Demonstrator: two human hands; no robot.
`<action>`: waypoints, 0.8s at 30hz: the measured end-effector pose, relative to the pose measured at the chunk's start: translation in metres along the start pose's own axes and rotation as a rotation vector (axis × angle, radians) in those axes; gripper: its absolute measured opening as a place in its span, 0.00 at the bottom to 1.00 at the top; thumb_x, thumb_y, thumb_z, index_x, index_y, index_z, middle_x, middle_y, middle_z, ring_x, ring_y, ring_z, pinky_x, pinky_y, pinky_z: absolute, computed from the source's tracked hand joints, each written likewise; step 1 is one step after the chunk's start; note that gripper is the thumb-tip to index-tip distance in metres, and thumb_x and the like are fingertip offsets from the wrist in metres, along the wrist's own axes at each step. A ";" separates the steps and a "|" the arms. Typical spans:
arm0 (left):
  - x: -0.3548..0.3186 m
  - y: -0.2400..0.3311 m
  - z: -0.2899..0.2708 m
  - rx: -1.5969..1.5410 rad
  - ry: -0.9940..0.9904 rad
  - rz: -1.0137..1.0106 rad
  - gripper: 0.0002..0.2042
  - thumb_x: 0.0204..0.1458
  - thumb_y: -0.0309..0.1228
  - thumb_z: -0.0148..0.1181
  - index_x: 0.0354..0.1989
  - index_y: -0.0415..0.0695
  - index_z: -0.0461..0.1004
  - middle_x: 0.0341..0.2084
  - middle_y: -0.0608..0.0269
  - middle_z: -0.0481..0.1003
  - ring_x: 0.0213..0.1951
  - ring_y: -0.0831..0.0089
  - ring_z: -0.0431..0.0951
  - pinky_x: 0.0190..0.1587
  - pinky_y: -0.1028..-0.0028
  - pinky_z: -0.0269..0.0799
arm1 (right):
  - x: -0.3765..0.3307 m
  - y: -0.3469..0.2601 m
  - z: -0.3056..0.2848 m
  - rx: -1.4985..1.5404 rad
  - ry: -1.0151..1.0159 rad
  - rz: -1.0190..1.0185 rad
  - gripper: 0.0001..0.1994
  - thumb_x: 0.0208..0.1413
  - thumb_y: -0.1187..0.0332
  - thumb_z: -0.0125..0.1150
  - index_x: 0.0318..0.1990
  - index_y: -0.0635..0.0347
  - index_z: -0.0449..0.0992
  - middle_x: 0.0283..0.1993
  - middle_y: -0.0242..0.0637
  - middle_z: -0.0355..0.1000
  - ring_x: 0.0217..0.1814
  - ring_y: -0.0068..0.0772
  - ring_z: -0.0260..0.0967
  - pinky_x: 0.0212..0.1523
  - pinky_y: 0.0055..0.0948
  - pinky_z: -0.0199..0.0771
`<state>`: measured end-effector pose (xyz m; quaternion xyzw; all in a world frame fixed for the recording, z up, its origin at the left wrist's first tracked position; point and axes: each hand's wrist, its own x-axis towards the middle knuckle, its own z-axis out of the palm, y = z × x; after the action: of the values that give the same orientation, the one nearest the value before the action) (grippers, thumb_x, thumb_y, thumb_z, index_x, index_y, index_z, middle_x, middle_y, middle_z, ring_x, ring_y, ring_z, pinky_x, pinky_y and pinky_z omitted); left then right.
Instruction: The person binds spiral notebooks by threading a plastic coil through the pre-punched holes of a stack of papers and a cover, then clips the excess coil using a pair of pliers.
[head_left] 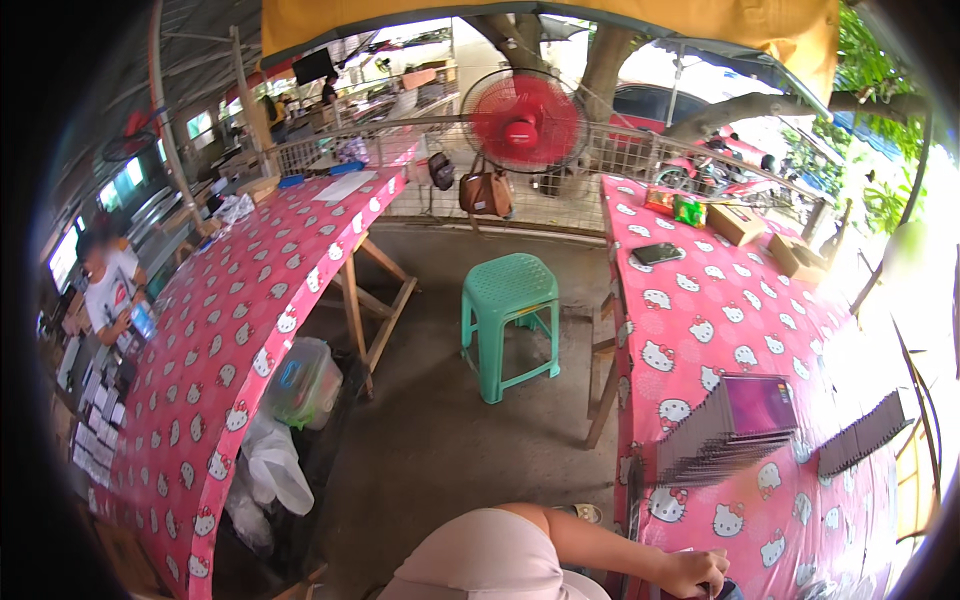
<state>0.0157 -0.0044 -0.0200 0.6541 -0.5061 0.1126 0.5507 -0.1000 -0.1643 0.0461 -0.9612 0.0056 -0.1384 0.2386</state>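
My left hand (692,573) is over the near edge of the right-hand table, at the bottom of the view. Its forearm reaches across from a pale pink sleeve. The fingers are pinched together on something small and thin that I cannot make out, and a dark item (733,591) partly shows beneath them. Beyond the hand stands a slanted, fanned stack of thin dark-edged pieces with a purple top face (760,404). To its right lies a second fanned row of grey pieces (862,436). My right hand is out of view.
Pink patterned cloth covers the right table (735,340) and left table (235,350). A phone (658,254) and small cartons (735,224) lie on the right one. Between them stands a green stool (510,285); a red fan (523,120) is beyond. Someone (112,290) stands far left.
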 end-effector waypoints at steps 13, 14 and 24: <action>0.010 0.030 -0.014 0.075 -0.002 -0.182 0.09 0.40 0.26 0.68 0.32 0.45 0.79 0.29 0.60 0.74 0.37 0.60 0.72 0.42 0.65 0.69 | 0.000 -0.011 0.003 -0.002 0.117 -0.030 0.11 0.38 0.69 0.69 0.29 0.60 0.73 0.30 0.41 0.68 0.35 0.49 0.67 0.34 0.44 0.67; 0.011 0.034 -0.013 0.072 -0.033 -0.213 0.09 0.39 0.26 0.68 0.32 0.46 0.79 0.28 0.60 0.74 0.37 0.60 0.72 0.42 0.65 0.69 | -0.004 -0.012 0.005 0.024 0.159 0.007 0.10 0.38 0.70 0.68 0.28 0.60 0.72 0.29 0.42 0.67 0.35 0.49 0.67 0.35 0.44 0.66; 0.013 0.048 -0.006 0.189 0.023 -0.259 0.15 0.33 0.25 0.74 0.33 0.47 0.80 0.49 0.54 0.64 0.40 0.65 0.71 0.43 0.67 0.70 | -0.002 -0.019 -0.043 -0.192 -0.068 0.147 0.12 0.55 0.58 0.58 0.31 0.58 0.75 0.31 0.38 0.71 0.37 0.41 0.70 0.38 0.39 0.70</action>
<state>-0.0136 -0.0003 0.0201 0.7615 -0.3982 0.0952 0.5024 -0.1142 -0.1674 0.0909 -0.9807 0.0810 -0.0867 0.1551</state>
